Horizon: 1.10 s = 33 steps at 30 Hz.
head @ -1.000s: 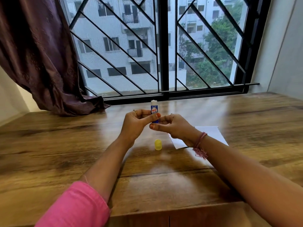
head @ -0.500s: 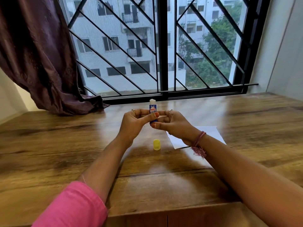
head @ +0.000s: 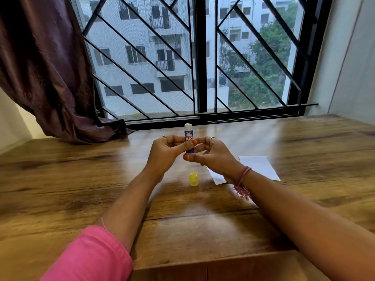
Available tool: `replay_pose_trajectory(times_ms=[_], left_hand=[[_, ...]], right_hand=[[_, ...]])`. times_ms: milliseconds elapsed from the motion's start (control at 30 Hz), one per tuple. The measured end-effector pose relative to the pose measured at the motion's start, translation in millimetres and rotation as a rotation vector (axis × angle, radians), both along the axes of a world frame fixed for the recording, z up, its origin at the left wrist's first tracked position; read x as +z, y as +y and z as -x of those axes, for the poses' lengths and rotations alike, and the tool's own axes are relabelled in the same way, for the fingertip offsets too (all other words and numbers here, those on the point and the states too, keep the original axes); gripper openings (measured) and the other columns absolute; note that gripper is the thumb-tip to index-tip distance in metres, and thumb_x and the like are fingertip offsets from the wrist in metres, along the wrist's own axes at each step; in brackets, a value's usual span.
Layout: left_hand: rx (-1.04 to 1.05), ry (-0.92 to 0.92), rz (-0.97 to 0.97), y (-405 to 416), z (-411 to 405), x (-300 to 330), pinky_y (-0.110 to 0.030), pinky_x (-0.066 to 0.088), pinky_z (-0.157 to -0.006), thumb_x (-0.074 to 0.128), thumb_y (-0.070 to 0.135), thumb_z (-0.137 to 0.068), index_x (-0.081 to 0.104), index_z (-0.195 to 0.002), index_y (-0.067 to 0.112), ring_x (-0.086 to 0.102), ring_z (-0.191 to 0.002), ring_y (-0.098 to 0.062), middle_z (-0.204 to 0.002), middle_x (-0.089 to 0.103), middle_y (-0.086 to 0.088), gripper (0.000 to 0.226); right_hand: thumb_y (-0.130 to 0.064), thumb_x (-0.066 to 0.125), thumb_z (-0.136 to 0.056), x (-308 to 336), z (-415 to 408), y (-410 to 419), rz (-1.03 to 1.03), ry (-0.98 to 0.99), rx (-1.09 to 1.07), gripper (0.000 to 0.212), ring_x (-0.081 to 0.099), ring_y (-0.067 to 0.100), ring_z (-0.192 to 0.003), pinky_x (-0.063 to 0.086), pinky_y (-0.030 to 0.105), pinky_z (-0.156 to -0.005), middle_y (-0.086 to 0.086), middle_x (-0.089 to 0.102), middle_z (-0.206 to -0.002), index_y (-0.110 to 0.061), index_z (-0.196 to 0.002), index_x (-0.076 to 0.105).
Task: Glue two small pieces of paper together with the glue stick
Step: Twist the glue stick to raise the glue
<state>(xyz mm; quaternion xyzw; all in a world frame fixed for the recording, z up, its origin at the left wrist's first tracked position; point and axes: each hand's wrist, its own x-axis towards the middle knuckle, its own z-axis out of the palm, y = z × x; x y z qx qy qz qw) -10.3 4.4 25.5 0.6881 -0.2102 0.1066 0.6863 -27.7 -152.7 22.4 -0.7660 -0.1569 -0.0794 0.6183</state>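
A small blue and white glue stick [head: 188, 136] stands upright above the wooden table [head: 81, 179], uncapped, with white glue showing at its top. My left hand [head: 166, 153] pinches its body between thumb and fingers. My right hand [head: 211, 155] holds its lower end with curled fingers. The yellow cap [head: 193, 179] stands on the table just below both hands. White paper [head: 257, 167] lies flat to the right, partly hidden under my right wrist.
A barred window [head: 199, 57] runs along the table's far edge. A dark purple curtain [head: 44, 67] hangs at the left and drapes onto the table's back left corner. A wall [head: 349, 57] closes off the right side.
Both hands stay together on the glue stick; more white glue shows at its top than before. The cap and paper have not moved.
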Motion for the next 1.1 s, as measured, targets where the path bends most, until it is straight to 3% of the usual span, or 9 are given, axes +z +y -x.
replay_pose_trajectory(times_ms=[167, 267, 367, 467, 600, 733, 833, 1100], left_hand=[[-0.012, -0.005, -0.003, 1.6, -0.4, -0.1, -0.011, 0.05, -0.067, 0.078, 0.034, -0.065, 0.073, -0.089, 0.016, 0.072, -0.082, -0.011, -0.083, 0.076, 0.001, 0.03], [-0.022, -0.005, 0.009, 2.9, 0.0, 1.3, -0.01, 0.05, -0.067, 0.078, 0.034, -0.064, 0.073, -0.087, 0.016, 0.072, -0.081, -0.011, -0.082, 0.076, 0.0, 0.03], [-0.02, -0.01, -0.003, 3.6, -0.3, 1.2, -0.011, 0.05, -0.068, 0.078, 0.035, -0.064, 0.074, -0.087, 0.015, 0.072, -0.082, -0.014, -0.083, 0.076, -0.004, 0.031], [-0.016, -0.003, -0.008, 4.8, -1.3, 1.6, -0.01, 0.05, -0.068, 0.078, 0.034, -0.064, 0.074, -0.088, 0.016, 0.072, -0.083, -0.013, -0.084, 0.076, -0.002, 0.03], [-0.012, 0.004, -0.008, 4.5, -1.6, 1.6, -0.01, 0.05, -0.067, 0.079, 0.033, -0.064, 0.073, -0.086, 0.017, 0.071, -0.083, -0.012, -0.084, 0.076, 0.0, 0.028], [-0.016, 0.003, -0.012, 3.2, -1.2, 1.4, -0.011, 0.05, -0.068, 0.078, 0.033, -0.064, 0.073, -0.088, 0.015, 0.072, -0.084, -0.013, -0.084, 0.076, -0.001, 0.031], [0.008, 0.006, -0.006, 2.9, -1.9, 1.8, -0.01, 0.05, -0.067, 0.078, 0.035, -0.062, 0.072, -0.087, 0.017, 0.071, -0.084, -0.01, -0.084, 0.076, 0.001, 0.032], [-0.001, 0.004, -0.009, 2.9, -2.8, 0.6, -0.014, 0.052, -0.07, 0.079, 0.037, -0.061, 0.073, -0.087, 0.017, 0.072, -0.086, -0.014, -0.085, 0.076, 0.0, 0.033]], right_hand=[[-0.008, 0.073, -0.079, 4.9, 2.7, -2.2, -0.011, 0.048, 0.077, 0.047, 0.064, 0.01, -0.075, 0.047, 0.018, -0.061, 0.009, 0.07, -0.089, -0.006, -0.122, 0.054], [-0.003, 0.064, -0.086, 7.5, 6.4, -4.7, -0.032, 0.075, 0.159, 0.045, 0.064, 0.002, -0.07, 0.043, 0.011, -0.053, 0.021, 0.068, -0.104, -0.006, -0.127, 0.046], [-0.002, 0.06, -0.089, 7.4, 6.0, -6.4, -0.025, 0.08, 0.184, 0.051, 0.061, -0.006, -0.058, 0.039, 0.009, -0.048, 0.01, 0.068, -0.095, -0.005, -0.135, 0.037], [-0.008, 0.068, -0.084, 5.9, 2.2, -6.9, -0.007, 0.07, 0.13, 0.063, 0.064, -0.001, -0.07, 0.044, 0.014, -0.057, 0.001, 0.07, -0.091, -0.009, -0.138, 0.035], [-0.022, 0.083, -0.069, 2.0, 1.3, -3.4, 0.084, 0.018, 0.037, 0.075, 0.063, 0.003, -0.078, 0.051, 0.015, -0.069, -0.003, 0.066, -0.094, -0.016, -0.131, 0.042], [-0.022, 0.084, -0.068, -2.6, 1.3, 0.1, 0.044, -0.004, -0.015, 0.069, 0.061, 0.016, -0.077, 0.053, 0.037, -0.082, 0.008, 0.064, -0.092, -0.013, -0.126, 0.048], [-0.018, 0.08, -0.072, -1.7, 2.0, 2.4, 0.031, -0.016, -0.003, 0.06, 0.061, 0.018, -0.076, 0.053, 0.045, -0.086, 0.01, 0.066, -0.094, -0.013, -0.123, 0.049], [-0.004, 0.077, -0.074, -0.8, 0.2, 0.0, -0.09, 0.068, 0.061, 0.046, 0.067, 0.014, -0.078, 0.053, 0.042, -0.092, 0.001, 0.067, -0.077, -0.016, -0.113, 0.055]])
